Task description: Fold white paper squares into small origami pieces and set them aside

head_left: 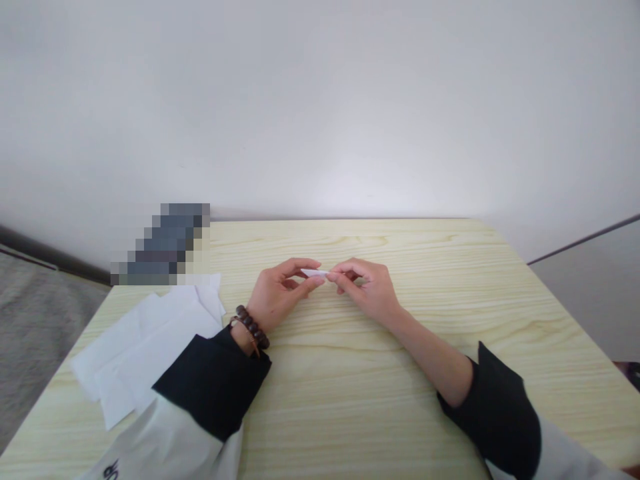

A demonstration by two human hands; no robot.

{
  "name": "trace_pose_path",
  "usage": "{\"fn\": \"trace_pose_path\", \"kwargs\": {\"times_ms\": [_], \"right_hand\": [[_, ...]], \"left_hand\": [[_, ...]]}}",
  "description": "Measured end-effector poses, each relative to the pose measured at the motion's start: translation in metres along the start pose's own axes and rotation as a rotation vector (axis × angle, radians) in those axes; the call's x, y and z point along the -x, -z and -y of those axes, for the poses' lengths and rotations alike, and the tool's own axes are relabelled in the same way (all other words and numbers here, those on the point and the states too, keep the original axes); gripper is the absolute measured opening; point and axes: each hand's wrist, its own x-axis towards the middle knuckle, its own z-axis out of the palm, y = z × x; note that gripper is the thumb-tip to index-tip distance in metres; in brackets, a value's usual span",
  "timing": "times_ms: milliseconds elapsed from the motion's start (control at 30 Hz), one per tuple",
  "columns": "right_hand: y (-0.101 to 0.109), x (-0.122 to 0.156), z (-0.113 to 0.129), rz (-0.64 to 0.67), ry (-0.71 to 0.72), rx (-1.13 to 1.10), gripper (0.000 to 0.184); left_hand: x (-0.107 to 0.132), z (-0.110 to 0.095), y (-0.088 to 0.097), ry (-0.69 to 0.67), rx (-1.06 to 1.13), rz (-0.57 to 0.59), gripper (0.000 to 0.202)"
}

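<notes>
A small folded piece of white paper (313, 273) is held between both hands above the middle of the table. My left hand (281, 291) pinches its left part between thumb and fingers. At the other end, the fingertips of my right hand (367, 287) are closed on the paper's narrow tip. Part of the paper is hidden by the fingers, so its full shape does not show. Dark beads circle my left wrist.
Several loose white paper sheets (150, 340) lie overlapping on the left of the wood-grain table (350, 413), partly under my left sleeve. A dark pixelated object (167, 243) is at the back left corner. A white wall (350, 120) stands behind the table.
</notes>
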Motion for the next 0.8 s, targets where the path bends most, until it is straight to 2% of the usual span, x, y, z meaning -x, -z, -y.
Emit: {"fn": "trace_pose_path", "kwargs": {"times_ms": [333, 667, 800], "right_hand": [[0.0000, 0.0019, 0.0011, -0.003, 0.156, 0.064, 0.014], [-0.0015, 0.0037, 0.0012, -0.061, 0.172, 0.064, 0.010], [-0.0017, 0.0040, 0.0014, -0.082, 0.187, 0.060, 0.009]], "left_hand": [[0.0017, -0.0037, 0.0029, -0.138, -0.168, -0.069, 0.018], [0.0041, -0.0063, 0.0025, -0.113, -0.041, 0.026, 0.022], [0.0039, -0.0059, 0.0014, -0.087, -0.016, -0.008, 0.023]]}}
